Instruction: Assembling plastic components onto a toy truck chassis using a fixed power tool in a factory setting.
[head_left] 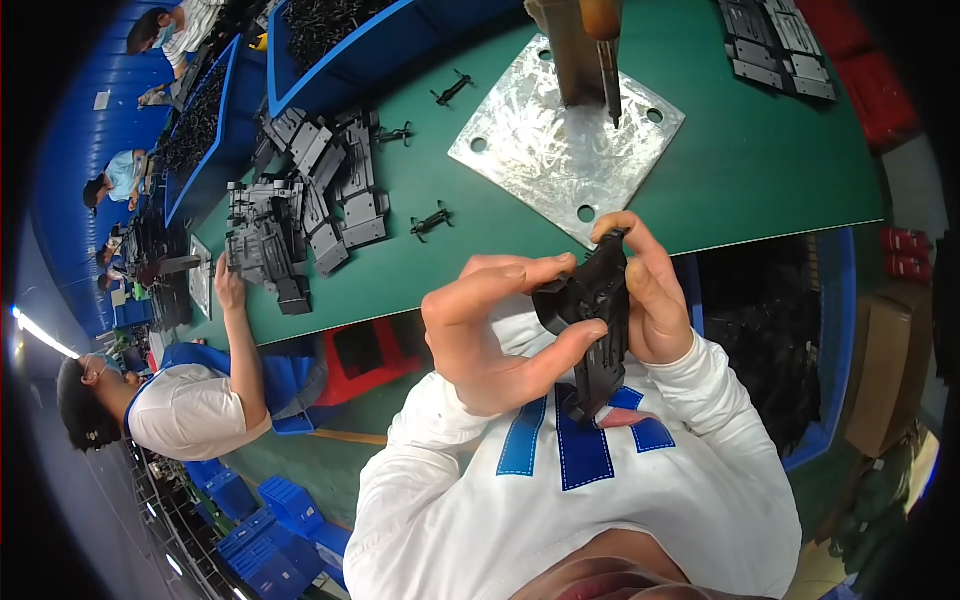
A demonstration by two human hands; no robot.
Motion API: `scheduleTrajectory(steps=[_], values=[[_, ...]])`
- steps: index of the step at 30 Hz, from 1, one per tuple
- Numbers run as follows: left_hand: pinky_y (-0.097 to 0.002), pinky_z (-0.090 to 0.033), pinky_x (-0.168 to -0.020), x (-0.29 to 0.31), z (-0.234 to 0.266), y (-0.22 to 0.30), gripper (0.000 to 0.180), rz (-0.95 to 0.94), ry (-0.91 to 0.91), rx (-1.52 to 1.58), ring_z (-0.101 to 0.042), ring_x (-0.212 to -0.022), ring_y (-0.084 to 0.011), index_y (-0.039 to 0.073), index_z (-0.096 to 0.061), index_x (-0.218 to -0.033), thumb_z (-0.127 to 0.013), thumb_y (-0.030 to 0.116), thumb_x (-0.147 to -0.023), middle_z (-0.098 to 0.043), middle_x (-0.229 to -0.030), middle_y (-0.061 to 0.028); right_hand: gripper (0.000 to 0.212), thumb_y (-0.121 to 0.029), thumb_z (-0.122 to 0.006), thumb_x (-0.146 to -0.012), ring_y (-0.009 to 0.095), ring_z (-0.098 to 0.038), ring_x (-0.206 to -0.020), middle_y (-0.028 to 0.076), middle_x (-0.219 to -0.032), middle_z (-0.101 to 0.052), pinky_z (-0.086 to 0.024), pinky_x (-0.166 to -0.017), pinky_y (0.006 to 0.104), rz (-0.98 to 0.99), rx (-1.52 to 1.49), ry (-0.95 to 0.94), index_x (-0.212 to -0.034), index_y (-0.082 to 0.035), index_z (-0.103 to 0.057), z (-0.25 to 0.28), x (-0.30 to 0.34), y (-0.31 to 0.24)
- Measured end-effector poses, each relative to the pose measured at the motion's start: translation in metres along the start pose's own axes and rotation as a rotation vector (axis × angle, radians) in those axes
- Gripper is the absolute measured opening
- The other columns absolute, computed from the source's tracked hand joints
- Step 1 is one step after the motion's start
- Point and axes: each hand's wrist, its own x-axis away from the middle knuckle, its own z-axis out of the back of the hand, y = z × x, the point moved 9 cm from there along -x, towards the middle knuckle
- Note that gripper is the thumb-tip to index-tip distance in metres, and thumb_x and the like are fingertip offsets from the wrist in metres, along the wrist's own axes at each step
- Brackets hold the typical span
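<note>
1. From afar, I see a black part between my left hand and right hand; both hold it.
2. It looks long and bumpy, and it tips a little.

Left hand pinches between thumb and fingers; right hand grips opposite, fingers curled; both arms bent.

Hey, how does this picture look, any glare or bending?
Head view: the white strip light glares at left; the square silver metal plate shows patchy reflections; the green tabletop bows at its right edge; the elongated black plastic part is dark, its detail hard to read.
</note>
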Motion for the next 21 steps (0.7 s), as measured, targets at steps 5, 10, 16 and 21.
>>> scheduleTrajectory(steps=[5,10,16,21], values=[[-0.0368,-0.056,-0.08,0.001,-0.008,0.005,0.074,0.026,-0.048,-0.092,-0.069,-0.093,-0.0285,0.003,-0.045,-0.12,-0.091,0.0,-0.063,-0.07,-0.104,-0.021,0.043,-0.026,-0.062,-0.1,0.013,-0.063,-0.098,0.009,-0.109,-0.063,-0.05,-0.084,0.0234,-0.002,-0.038,0.037,-0.131,-0.004,-0.041,0.007,0.004,0.004],[-0.0366,-0.054,-0.077,-0.009,-0.011,0.019,0.05,-0.087,-0.16,-0.341,-0.068,-0.093,-0.0309,0.001,-0.065,-0.106,-0.089,-0.001,-0.062,-0.069,-0.111,-0.0217,0.043,-0.024,-0.06,-0.101,0.012,-0.064,-0.094,0.01,-0.107,-0.065,-0.051,-0.083,0.0242,0.045,0.025,0.039,-0.132,-0.004,-0.038,0.005,0.006,-0.005],[-0.0321,-0.055,-0.071,-0.004,-0.013,0.02,0.039,-0.127,-0.183,-0.435,-0.066,-0.091,-0.0296,0.007,-0.074,-0.101,-0.087,-0.001,-0.065,-0.068,-0.116,-0.0202,0.045,-0.02,-0.062,-0.1,0.012,-0.065,-0.089,0.013,-0.104,-0.067,-0.053,-0.077,0.0244,0.165,0.317,0.102,-0.132,-0.003,-0.035,-0.001,0.014,-0.025],[-0.0329,-0.056,-0.073,-0.002,-0.01,0.018,0.036,-0.142,-0.199,-0.396,-0.066,-0.091,-0.0285,0.007,-0.074,-0.099,-0.089,0.004,-0.066,-0.068,-0.116,-0.0204,0.048,-0.02,-0.065,-0.098,0.013,-0.066,-0.091,0.015,-0.103,-0.066,-0.053,-0.075,0.024,0.249,0.439,0.132,-0.131,-0.001,-0.035,-0.01,0.022,-0.036]])
